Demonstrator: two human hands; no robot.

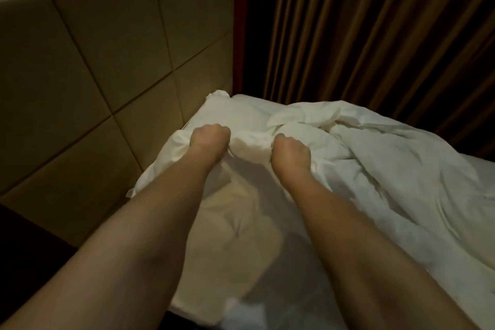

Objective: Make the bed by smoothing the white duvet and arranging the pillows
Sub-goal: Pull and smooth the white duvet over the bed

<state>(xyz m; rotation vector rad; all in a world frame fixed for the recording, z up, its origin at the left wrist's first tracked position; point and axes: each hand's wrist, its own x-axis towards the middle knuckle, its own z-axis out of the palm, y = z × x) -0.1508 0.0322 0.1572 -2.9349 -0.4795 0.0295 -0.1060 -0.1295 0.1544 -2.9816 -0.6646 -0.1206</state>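
Padded headboard point(107, 61); both hands grip duvet point(375, 169).

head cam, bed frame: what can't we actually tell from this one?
- Fingers of the left hand and right hand: curled into the white duvet, hidden by the hand backs and fabric.
- Pillow by the headboard: partly covered by the hands and bunched fabric; its full outline is unclear.
- Foot of the bed: cut off by the right and bottom edges.
- Near bottom edge: blurred and dark, mattress edge indistinct.
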